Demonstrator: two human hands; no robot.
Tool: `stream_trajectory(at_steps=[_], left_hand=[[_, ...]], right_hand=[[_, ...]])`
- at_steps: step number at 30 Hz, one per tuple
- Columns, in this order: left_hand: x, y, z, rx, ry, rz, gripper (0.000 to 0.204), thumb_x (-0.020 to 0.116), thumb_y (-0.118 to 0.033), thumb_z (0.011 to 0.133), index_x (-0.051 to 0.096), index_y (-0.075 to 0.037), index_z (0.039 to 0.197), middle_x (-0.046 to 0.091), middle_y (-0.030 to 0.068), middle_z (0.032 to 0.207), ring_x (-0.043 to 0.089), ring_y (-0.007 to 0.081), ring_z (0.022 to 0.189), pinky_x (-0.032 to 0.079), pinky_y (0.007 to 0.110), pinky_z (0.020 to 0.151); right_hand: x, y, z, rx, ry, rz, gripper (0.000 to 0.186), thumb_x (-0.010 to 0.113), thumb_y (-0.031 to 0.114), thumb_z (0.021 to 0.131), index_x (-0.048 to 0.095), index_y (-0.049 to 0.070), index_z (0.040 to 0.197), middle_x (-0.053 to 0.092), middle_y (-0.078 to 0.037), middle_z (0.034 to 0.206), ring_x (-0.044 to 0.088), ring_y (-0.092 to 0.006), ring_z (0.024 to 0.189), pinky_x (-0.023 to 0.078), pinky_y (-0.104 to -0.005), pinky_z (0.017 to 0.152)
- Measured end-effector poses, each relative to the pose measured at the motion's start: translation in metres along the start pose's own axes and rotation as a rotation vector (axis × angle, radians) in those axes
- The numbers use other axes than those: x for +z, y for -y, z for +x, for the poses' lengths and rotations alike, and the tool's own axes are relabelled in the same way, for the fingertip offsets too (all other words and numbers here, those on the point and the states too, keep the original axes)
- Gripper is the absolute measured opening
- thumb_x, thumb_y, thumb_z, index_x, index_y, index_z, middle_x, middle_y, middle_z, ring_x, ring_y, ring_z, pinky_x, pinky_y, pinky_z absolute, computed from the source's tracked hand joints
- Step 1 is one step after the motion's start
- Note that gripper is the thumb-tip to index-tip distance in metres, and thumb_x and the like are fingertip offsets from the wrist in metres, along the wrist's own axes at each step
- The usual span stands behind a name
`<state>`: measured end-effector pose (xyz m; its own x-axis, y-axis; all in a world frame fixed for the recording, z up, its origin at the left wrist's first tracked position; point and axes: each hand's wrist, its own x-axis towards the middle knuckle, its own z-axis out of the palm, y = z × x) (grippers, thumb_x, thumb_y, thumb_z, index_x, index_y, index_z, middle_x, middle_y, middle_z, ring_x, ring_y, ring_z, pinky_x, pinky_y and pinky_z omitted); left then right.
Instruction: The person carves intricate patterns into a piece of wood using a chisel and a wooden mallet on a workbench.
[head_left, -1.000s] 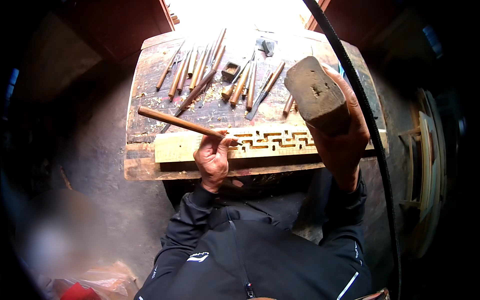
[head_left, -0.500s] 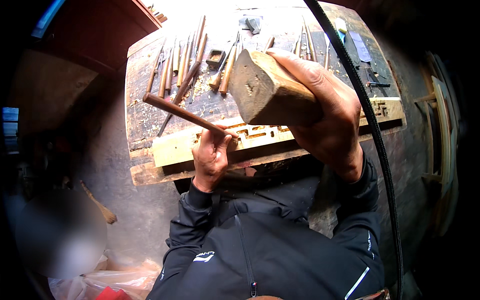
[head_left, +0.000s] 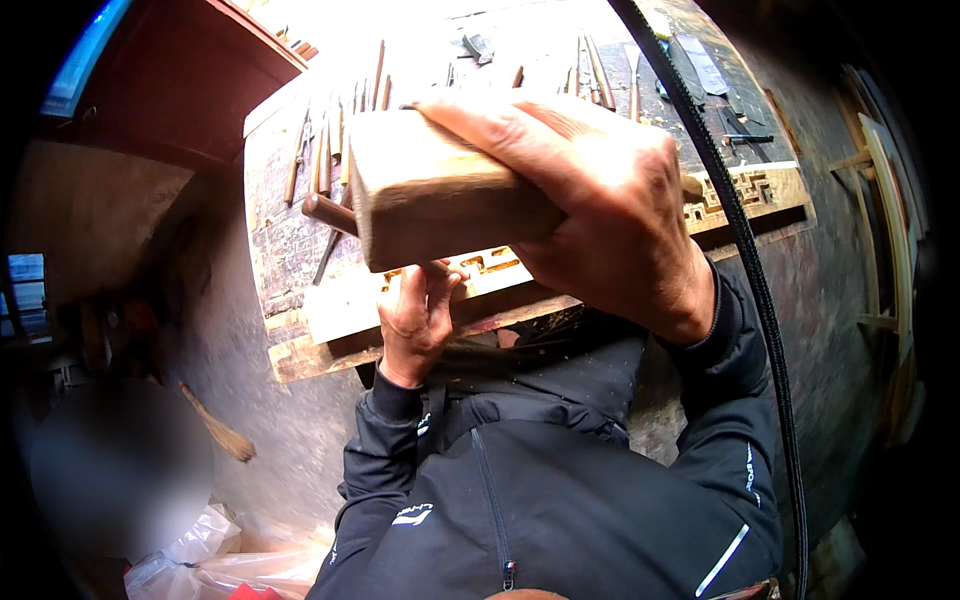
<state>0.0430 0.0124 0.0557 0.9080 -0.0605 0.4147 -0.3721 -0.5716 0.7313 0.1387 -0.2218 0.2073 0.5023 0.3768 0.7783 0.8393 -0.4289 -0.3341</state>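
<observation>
My right hand (head_left: 610, 200) grips a thick wooden mallet (head_left: 450, 200), raised above the bench. The mallet's head covers most of a chisel, whose brown wooden handle end (head_left: 330, 213) pokes out past its left side. Lower down, my left hand (head_left: 415, 325) is closed around the chisel's lower part. Its tip is hidden behind my fingers. Under that hand lies a long pale board (head_left: 340, 312) with angular cut-out slots, along the bench's near edge. Farther right, more of the board's carved pattern (head_left: 740, 195) shows.
Several wooden-handled carving tools (head_left: 322, 165) lie across the far side of the worn workbench (head_left: 270, 215). A black strap (head_left: 745, 220) hangs through the view on the right. On the floor at left are a small brush (head_left: 225, 435) and clear plastic bags (head_left: 270, 570).
My right hand has swung the mallet left, over the upper end of the chisel handle. My left hand stays at nearly the same spot on the board. The view has shifted slightly.
</observation>
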Motion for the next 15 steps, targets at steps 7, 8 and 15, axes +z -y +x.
stream_trajectory(at_steps=[7, 8, 15], left_hand=[[0.000, -0.006, -0.005, 0.154, -0.037, 0.182, 0.022, 0.076, 0.004, 0.098, 0.067, -0.001, 0.118, 0.081, 0.0137, 0.094, 0.079, 0.0346, 0.079, 0.060, 0.040, 0.069], [-0.001, -0.008, -0.005, 0.166, -0.044, 0.215, 0.021, 0.078, 0.004, 0.097, 0.069, -0.001, 0.115, 0.080, 0.0140, 0.093, 0.078, 0.0349, 0.077, 0.059, 0.041, 0.068], [0.001, 0.013, -0.017, 0.164, -0.049, 0.249, 0.028, 0.075, 0.004, 0.097, 0.068, -0.001, 0.124, 0.079, 0.0164, 0.098, 0.078, 0.0361, 0.085, 0.059, 0.042, 0.076]], right_hand=[[0.007, 0.002, 0.036, -0.154, -0.179, -0.046, 0.042, 0.082, 0.014, 0.083, 0.073, 0.018, 0.124, 0.077, -0.010, 0.097, 0.077, -0.0342, 0.082, 0.059, -0.0451, 0.064], [0.011, 0.001, 0.045, -0.194, -0.250, -0.025, 0.038, 0.083, 0.014, 0.082, 0.073, 0.017, 0.119, 0.077, -0.011, 0.094, 0.077, -0.0346, 0.081, 0.058, -0.0461, 0.063], [0.021, 0.018, 0.066, -0.258, -0.343, 0.137, 0.033, 0.082, 0.014, 0.080, 0.071, 0.014, 0.112, 0.072, -0.011, 0.082, 0.076, -0.0342, 0.076, 0.060, -0.0463, 0.063]])
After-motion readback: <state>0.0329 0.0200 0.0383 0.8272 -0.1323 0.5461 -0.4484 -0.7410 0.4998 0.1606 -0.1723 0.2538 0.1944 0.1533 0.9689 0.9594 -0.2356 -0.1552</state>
